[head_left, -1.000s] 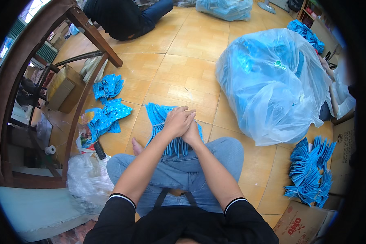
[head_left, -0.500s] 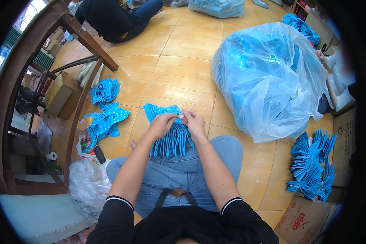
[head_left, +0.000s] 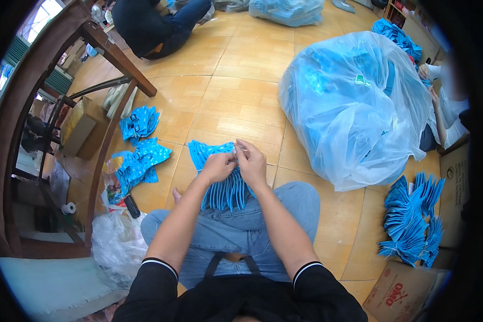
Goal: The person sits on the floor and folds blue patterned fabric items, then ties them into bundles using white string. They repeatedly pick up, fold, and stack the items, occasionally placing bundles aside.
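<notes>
A fanned stack of blue patterned fabric pieces lies in front of my crossed legs, its lower edges spread over the jeans. My left hand is closed on the stack near its upper right corner, the fingertips partly hidden. Right beside it, my right hand has thumb and fingers bent together at the same corner, almost touching the left. Whatever small thing sits between the right fingertips is too small to name.
Several blue fabric bundles lie on the left beside a wooden frame. A big clear bag of blue pieces stands at right, near another person's arm. More fanned bundles and a cardboard box are at lower right.
My right fingers have straightened and shifted slightly left, closer to my left hand. The thin pale thing seen between the fingertips is now mostly hidden. The person at right has raised their hands.
</notes>
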The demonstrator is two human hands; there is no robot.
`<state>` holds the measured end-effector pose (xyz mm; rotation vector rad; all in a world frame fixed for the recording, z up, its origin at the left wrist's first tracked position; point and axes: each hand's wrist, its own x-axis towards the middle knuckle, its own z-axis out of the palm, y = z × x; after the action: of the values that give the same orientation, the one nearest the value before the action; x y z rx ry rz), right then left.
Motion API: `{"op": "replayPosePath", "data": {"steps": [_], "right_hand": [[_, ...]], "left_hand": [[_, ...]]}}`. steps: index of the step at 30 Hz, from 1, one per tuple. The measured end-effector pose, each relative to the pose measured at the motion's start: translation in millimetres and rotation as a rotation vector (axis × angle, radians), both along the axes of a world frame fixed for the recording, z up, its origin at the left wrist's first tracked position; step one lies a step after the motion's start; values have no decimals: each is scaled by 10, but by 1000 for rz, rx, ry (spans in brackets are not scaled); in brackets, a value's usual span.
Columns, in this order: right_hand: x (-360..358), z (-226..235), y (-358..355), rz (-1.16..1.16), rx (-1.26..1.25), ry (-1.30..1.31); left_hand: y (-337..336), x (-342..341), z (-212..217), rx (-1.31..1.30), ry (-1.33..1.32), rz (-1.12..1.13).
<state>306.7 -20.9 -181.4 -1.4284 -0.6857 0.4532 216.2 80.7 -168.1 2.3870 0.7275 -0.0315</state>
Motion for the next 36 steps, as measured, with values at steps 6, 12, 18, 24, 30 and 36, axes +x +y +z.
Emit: {"op": "replayPosePath", "data": {"steps": [6,12,18,24,30,36], "right_hand": [[22,-133,111,-135,-16,-301],[67,-218,-5,209,-433,-130],[54,-177,6,-92,-416,-286],[41,-179,-48,23,-530,-427],[73,-306,3,174,-506,-288],[165,-535,175,289,-420,-108]], "left_hand": [[144,20,-74,-287,3,135],[244,77,-127,-504,-35,250],[270,72,-68,-272,10,207],[262,88,-80,-296,-57,251],[229,76,-85,56,-105,70],[136,66,-88,489,-182,-182]]}}
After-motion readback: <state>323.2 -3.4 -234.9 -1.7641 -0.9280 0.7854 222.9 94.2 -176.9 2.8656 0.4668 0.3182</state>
